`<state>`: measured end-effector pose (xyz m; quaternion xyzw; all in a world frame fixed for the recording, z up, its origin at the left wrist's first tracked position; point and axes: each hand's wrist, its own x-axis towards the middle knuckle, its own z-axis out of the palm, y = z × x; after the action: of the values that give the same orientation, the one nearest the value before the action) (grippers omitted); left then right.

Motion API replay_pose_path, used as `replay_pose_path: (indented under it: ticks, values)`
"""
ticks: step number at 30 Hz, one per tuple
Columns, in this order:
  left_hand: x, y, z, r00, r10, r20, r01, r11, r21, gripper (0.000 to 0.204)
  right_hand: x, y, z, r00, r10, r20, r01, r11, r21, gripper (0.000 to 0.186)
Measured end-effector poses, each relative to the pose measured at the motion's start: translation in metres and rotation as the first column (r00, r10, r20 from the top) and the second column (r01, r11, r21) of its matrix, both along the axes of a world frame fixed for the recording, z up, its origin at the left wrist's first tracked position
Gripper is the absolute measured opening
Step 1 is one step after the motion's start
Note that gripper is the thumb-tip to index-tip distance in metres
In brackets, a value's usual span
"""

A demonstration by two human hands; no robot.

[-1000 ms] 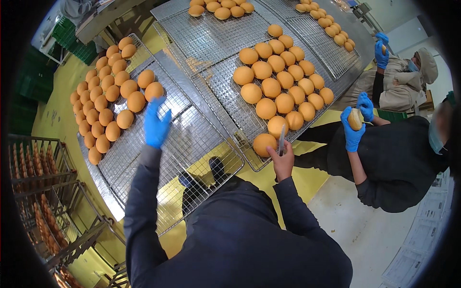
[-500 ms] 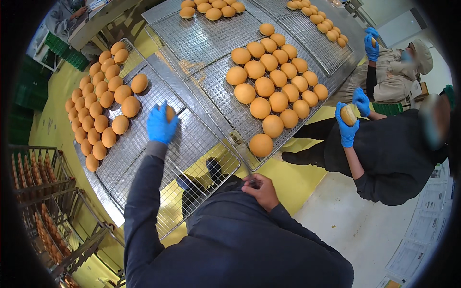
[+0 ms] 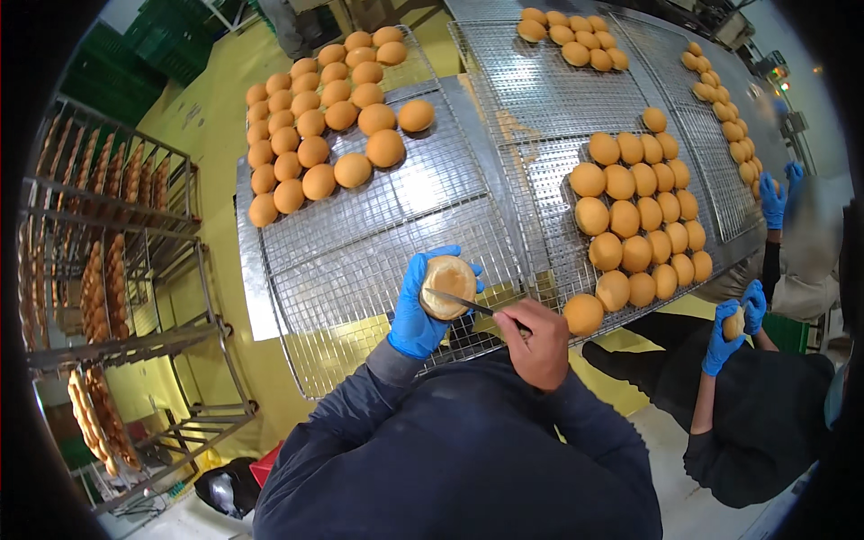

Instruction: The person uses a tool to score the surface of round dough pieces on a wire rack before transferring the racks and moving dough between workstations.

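Observation:
My left hand (image 3: 409, 315), in a blue glove, grips a round bun (image 3: 448, 277) with its pale underside turned up. My bare right hand (image 3: 538, 349) is closed round the dark handle of a small knife (image 3: 477, 308). The blade reaches over the bun's pale face; how deep it sits, if at all, I cannot tell. Both hands are above the near part of a wire rack (image 3: 387, 234). On that rack's far left portion lie several rows of golden-brown buns (image 3: 310, 121).
To the right, another wire rack (image 3: 531, 99) carries more buns (image 3: 637, 216) on the metal table. Two co-workers in blue gloves are at the right; the nearer one's hand (image 3: 720, 342) holds a bun. A tall rack trolley (image 3: 202, 270) of buns stands left, near green crates (image 3: 175, 36).
My left hand has picked up a bun from the rack and brought it in front of me. My right hand has come up with the knife to the bun. The view has shifted.

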<state>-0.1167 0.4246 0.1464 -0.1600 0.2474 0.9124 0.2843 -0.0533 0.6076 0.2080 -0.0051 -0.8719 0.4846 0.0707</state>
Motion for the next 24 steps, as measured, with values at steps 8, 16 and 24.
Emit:
replay_pose_path:
  ticks: [8,16,24]
  values:
    - [0.012,-0.007,0.014,0.996,0.06,0.062,-0.055,0.995,-0.077,0.066,-0.024,0.005,0.012,0.984,0.168,-0.062,-0.16,0.981,0.114,0.011]
    - [0.005,-0.007,0.008,0.989,0.074,0.128,-0.074,0.997,-0.004,0.065,-0.021,0.017,0.014,0.985,0.168,-0.031,-0.165,0.983,0.08,0.008]
    - [0.01,-0.008,0.005,0.989,0.004,0.148,-0.009,1.0,0.03,0.066,-0.029,0.047,0.009,0.997,0.0,0.073,-0.016,0.975,0.222,0.013]
